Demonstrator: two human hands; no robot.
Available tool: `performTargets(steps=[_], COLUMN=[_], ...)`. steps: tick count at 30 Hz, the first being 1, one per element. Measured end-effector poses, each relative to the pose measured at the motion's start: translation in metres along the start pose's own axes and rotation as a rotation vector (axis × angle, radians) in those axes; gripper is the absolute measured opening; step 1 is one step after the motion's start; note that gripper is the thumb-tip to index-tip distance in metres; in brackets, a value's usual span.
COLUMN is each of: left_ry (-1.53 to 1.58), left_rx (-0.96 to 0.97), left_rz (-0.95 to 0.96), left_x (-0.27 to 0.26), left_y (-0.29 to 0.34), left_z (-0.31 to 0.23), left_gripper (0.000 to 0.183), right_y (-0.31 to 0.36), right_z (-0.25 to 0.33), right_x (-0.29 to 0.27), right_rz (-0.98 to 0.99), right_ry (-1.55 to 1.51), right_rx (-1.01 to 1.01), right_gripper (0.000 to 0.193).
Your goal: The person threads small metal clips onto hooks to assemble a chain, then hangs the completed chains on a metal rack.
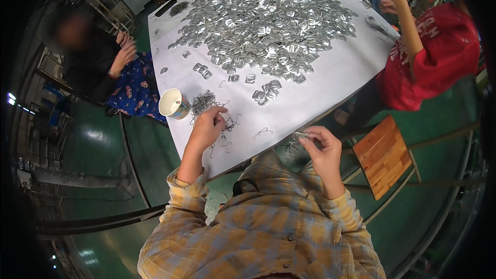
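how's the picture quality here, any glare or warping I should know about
Head view: fisheye bends the white table edges and darkens the rim; the pile of silver metal pieces glints under overhead light; the green floor shows reflections; left hand and right hand look fairly sharp.

- The left hand (pixel 207 126) rests on the white table (pixel 320 85). Its fingers touch a small pile of thin wire hooks (pixel 204 102).
- The right hand (pixel 323 147) is at the table's near edge. It pinches a small shiny metal piece (pixel 300 135) between its fingertips.
- A paper cup (pixel 173 103) stands just beside the wire hooks.
- One loose wire hook (pixel 262 133) lies on the table between the two hands.
- A big heap of shiny metal pieces (pixel 268 15) covers the far part of the table.
- A person in a red shirt (pixel 429 57) sits on the right. A person in dark clothes (pixel 98 62) sits on the left.
- A wooden stool (pixel 383 156) stands near the right hand.
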State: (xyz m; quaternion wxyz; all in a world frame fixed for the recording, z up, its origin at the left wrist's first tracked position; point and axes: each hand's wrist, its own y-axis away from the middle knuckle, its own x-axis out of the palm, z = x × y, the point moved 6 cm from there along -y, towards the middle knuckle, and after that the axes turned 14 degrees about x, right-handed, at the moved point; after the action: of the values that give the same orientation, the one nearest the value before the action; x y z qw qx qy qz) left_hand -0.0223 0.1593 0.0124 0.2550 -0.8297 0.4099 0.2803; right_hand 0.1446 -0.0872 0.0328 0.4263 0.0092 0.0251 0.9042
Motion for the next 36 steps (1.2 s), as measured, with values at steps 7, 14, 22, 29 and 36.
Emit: performTargets(steps=[7,14,22,29,36], left_ry=[0.207,0.491,0.550,0.273,0.320], left_rx=[-0.014,0.224,0.184,0.506,0.507], left_rz=[0.053,0.146,0.210,0.275,0.439], left_x=[0.012,0.047,0.058,0.043,0.055], left_y=[-0.006,-0.010,-0.016,-0.020,-0.017], left_z=[-0.017,-0.081,-0.114,-0.143,-0.147], left_gripper=[0.019,0.014,0.009,0.012,0.017], right_y=[0.000,0.000,0.005,0.006,0.006], right_z=[0.002,0.004,0.007,0.011,0.017], right_x=[0.006,0.010,0.005,0.002,0.006], right_rz=[0.016,0.024,0.022,0.019,0.028], right_ry=[-0.015,0.019,0.015,0.083,0.178], right_rx=[-0.015,-0.014,0.008,-0.016,-0.077], right_gripper=[0.014,0.014,0.013,0.015,0.015])
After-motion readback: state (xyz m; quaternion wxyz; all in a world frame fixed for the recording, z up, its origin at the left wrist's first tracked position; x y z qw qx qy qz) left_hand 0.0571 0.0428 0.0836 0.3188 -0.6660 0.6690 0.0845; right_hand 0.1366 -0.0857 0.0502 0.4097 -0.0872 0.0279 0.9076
